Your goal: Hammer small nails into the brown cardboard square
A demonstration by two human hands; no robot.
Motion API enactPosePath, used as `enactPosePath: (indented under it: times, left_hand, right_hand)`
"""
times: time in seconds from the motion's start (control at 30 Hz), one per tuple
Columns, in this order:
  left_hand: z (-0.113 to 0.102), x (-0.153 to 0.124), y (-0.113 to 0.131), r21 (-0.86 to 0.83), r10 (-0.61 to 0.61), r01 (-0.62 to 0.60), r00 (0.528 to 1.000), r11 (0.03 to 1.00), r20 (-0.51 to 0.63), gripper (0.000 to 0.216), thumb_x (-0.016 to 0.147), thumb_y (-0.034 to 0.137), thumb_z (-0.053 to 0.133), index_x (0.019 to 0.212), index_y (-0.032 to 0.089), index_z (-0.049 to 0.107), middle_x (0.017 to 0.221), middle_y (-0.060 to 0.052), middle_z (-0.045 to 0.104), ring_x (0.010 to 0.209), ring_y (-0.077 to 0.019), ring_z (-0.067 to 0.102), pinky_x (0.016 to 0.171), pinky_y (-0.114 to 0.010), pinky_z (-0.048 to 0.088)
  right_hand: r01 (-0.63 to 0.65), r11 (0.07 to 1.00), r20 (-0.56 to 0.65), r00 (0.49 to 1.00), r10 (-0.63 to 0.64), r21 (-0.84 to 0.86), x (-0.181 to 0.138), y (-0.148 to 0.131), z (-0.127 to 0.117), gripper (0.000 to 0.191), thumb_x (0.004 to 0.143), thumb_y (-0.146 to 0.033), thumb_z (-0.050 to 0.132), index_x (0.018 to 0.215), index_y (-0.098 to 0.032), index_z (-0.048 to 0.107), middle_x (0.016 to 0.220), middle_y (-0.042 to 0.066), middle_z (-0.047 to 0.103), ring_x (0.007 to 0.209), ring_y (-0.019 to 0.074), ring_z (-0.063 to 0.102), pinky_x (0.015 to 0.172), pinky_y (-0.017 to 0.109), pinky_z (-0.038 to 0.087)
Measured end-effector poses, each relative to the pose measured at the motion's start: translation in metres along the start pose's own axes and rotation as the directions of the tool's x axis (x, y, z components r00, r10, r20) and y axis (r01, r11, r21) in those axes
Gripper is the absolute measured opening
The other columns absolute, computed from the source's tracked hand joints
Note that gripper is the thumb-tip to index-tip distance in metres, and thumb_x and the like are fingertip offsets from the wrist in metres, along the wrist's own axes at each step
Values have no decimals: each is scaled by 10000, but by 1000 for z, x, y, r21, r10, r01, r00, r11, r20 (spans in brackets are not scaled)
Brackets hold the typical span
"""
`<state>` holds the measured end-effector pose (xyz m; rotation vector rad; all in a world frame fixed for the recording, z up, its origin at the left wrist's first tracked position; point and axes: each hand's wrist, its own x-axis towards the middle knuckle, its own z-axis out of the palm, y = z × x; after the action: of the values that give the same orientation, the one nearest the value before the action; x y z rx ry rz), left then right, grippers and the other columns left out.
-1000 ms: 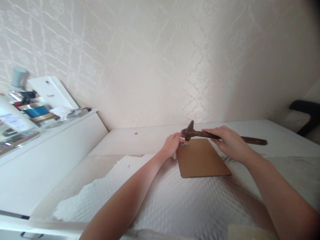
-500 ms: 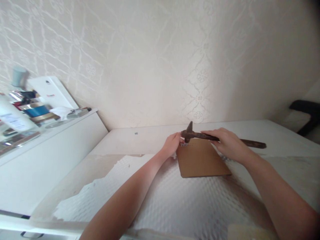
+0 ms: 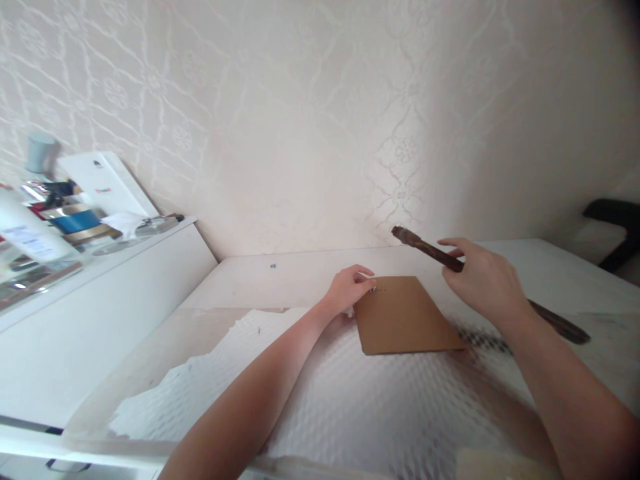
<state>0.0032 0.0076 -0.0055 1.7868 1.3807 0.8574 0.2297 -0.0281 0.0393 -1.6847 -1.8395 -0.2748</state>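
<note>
A brown square board, which looks like fibreboard or cardboard, lies on white bubble-textured wrap. At its far left corner is a row of several small silvery nails, partly hidden by fingers. My left hand rests at that corner, thumb and forefinger closed around a nail in the row. Raised to the right of the board, my right hand is wrapped round the handle of a dark brown hammer. The hammer's head is up and to the left, near the wall, and its handle end sticks out behind the wrist.
White wrap covers much of the white table. A small dark bit lies near the wall. On the left, a white cabinet holds a blue tape roll, a white box and other items. A black armrest-like part stands far right.
My right hand has moved right and lifted the hammer, whose head swung up away from the nails and turned. My left hand stays at the corner, its fingertips slightly further right.
</note>
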Motion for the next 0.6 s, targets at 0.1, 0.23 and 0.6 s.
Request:
enactPosePath:
  times: [0.1,0.23,0.6]
  left_hand:
    - [-1,-1,-1,3,38,-38,999,999,22,289,726,280,633,995,176,624,844,-45,696,794,-160,633,777,-280,469]
    - [-1,1,-5,23,88,-90,994,996,60,321,696,237,654,1008,178,609,845,-38,693,815,-157,631,802,-284,476]
    - [0,2,-8,60,106,-110,992,992,66,346,674,152,622,1016,195,601,854,-15,684,828,-142,625,842,-283,475]
  right_hand:
    - [-71,997,108,992,71,-3,0,0,-2,335,748,-200,464,1018,-173,659,918,138,694,769,291,638,587,344,413]
    - [-186,979,213,963,166,80,1,6,-2,290,737,-245,499,954,-159,672,883,142,703,780,297,635,590,341,416]
    - [80,997,87,993,-77,-24,-2,5,7,269,785,-363,539,1011,-215,535,639,44,638,529,229,576,464,278,316]
